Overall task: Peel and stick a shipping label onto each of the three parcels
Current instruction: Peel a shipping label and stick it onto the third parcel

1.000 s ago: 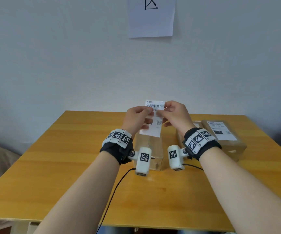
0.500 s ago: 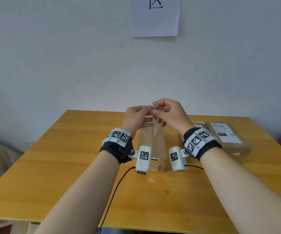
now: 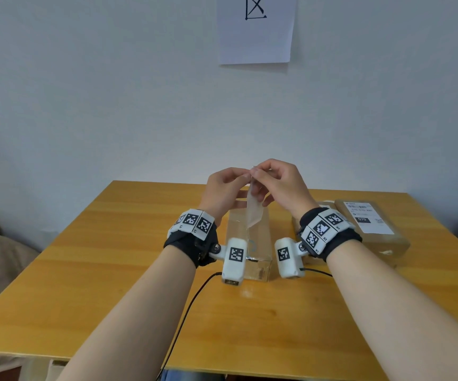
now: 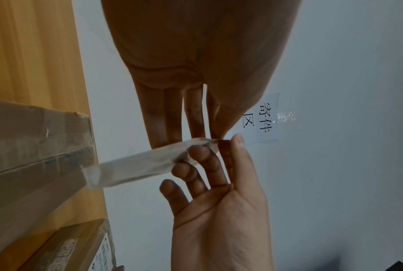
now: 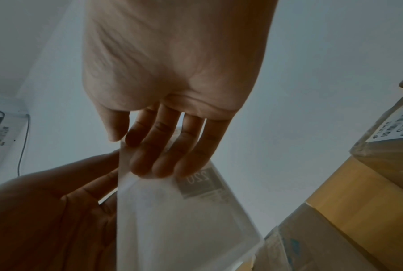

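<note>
Paper shipping label [image 3: 254,213] held upright above the table [image 3: 112,270], top corner pinched by left hand [image 3: 223,188] and right hand [image 3: 280,184], three cardboard parcels below, one labelled parcel [image 3: 371,226] at right.

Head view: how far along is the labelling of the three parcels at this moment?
Done: the far-right parcel carries a white label. In hand: the left hand and the right hand pinch the top of a shipping label above the centre parcel, apparently peeling it. Left: the centre parcel's top shows no label; the third parcel is mostly hidden behind the right wrist, so its state is unclear.
</note>
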### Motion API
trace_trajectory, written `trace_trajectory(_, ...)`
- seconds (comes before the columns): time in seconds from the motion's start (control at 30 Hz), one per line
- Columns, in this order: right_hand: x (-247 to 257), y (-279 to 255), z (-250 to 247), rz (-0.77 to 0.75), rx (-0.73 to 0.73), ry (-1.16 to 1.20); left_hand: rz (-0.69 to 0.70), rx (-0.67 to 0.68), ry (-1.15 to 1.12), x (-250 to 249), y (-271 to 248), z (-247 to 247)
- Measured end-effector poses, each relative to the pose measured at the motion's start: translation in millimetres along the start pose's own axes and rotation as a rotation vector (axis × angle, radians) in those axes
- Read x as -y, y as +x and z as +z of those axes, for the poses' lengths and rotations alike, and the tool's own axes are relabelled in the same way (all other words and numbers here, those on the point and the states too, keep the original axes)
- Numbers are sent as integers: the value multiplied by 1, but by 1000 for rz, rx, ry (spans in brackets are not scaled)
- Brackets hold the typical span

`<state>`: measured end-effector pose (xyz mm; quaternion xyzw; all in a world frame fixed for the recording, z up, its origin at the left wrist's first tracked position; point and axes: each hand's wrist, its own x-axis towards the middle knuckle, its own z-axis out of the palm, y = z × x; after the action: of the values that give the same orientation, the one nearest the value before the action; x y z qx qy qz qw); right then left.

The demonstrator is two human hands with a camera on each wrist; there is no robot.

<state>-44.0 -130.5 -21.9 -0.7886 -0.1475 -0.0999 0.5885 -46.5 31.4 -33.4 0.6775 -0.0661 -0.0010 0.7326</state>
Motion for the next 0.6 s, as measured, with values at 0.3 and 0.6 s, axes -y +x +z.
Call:
trace_trajectory(0.3,-1,0,-3,7,2,43,42,2,8,-3,-2,2)
trace_trajectory(0.6,0,0,-2,6,2,69,54,0,27,-2,-3,-1)
